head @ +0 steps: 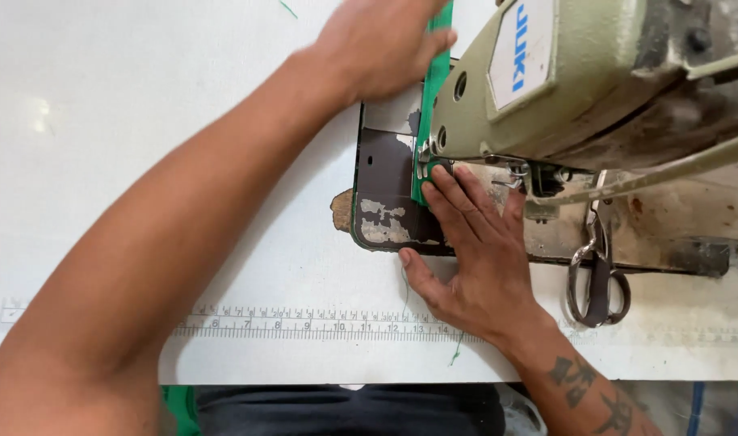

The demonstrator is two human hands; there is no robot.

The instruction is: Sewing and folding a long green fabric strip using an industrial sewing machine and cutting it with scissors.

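Head view: narrow green fabric strip lies half-fed under the olive sewing machine; left hand pinches its far end, right hand presses flat, fingers spread, on the white bench.

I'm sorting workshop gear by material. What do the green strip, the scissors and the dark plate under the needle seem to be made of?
Green strip: looks like woven fabric tape, matte, bending softly under the left hand.
Scissors: metal, dull grey, with bare loop handles.
Dark plate: probably painted metal; the dark coating is flaked off in pale patches beside the right hand.
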